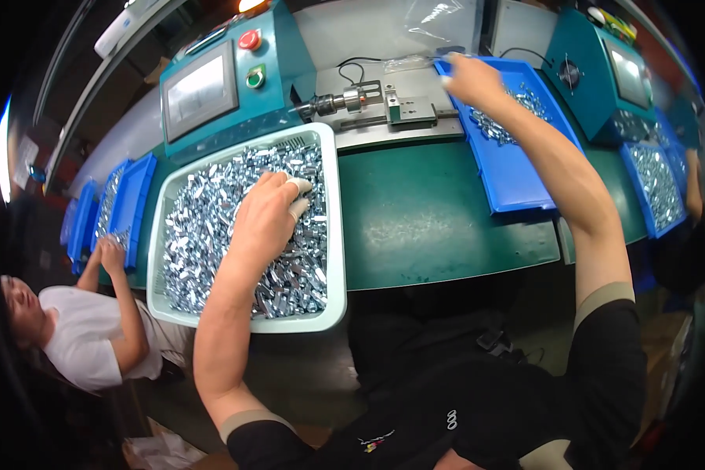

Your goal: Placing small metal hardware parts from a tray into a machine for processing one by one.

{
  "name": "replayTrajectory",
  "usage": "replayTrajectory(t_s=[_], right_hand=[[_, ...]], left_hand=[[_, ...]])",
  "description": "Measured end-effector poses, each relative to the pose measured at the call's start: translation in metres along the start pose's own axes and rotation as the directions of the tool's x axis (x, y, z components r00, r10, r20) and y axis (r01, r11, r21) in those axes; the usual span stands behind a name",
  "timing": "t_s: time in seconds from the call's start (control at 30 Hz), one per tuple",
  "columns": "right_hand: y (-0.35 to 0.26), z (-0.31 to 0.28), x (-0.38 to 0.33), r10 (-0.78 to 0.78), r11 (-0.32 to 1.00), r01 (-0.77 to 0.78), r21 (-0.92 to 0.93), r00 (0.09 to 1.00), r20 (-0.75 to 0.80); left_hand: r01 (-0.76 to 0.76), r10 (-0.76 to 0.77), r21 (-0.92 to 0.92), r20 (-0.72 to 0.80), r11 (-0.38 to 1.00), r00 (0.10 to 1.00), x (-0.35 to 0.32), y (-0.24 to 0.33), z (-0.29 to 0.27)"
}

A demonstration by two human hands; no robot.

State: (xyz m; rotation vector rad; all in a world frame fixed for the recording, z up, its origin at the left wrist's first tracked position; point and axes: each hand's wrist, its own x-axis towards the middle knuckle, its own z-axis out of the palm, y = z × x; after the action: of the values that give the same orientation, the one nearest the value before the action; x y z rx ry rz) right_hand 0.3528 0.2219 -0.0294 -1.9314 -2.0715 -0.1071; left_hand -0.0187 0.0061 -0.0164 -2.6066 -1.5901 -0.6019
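My left hand [265,218] is over the pile of small shiny metal parts [219,211] in a pale green plastic basket [334,235]. Pale covers sit on its thumb and a fingertip, which stand slightly apart and touch the parts. No part shows between them. My right hand [475,81] is raised at the far left corner of a blue tray [517,188]. Motion smears its fingers, so I cannot see whether they hold anything. More small metal parts [509,117] lie in the far half of that tray.
A teal machine [219,86] with a screen and buttons stands behind the basket, its chuck [333,104] facing a metal fixture [411,111]. A second teal machine [603,70] and parts tray [656,188] are at right. Left, a person [94,329] works near blue trays [133,207].
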Motion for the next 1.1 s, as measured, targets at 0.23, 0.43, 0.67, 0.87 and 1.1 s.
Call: replayTrajectory(t_s=[0.23,0.43,0.67,0.87,1.1], right_hand=[[0.117,-0.014,-0.052,0.028,0.977,-0.056,-0.205,0.990,-0.138],[-0.009,-0.014,-0.097,-0.279,0.790,0.325,0.520,0.946,-0.167],[-0.119,-0.019,-0.142,-0.513,0.359,0.330,0.873,0.851,-0.111],[-0.146,0.000,-0.152,-0.540,0.275,0.304,0.912,0.834,-0.115],[-0.165,0.006,-0.156,-0.442,-0.064,-0.122,0.991,0.894,0.081]], left_hand=[[-0.063,0.073,0.106,-0.094,0.992,0.993,0.004,-0.010,0.006],[0.016,-0.012,0.073,-0.054,0.997,0.998,-0.003,-0.015,0.006],[-0.029,0.035,0.074,-0.081,0.997,0.996,0.005,-0.014,0.004],[0.029,-0.027,0.028,-0.084,0.999,0.996,0.008,-0.016,0.001],[0.043,-0.142,-0.440,-0.195,0.897,0.970,0.011,0.011,-0.008]])
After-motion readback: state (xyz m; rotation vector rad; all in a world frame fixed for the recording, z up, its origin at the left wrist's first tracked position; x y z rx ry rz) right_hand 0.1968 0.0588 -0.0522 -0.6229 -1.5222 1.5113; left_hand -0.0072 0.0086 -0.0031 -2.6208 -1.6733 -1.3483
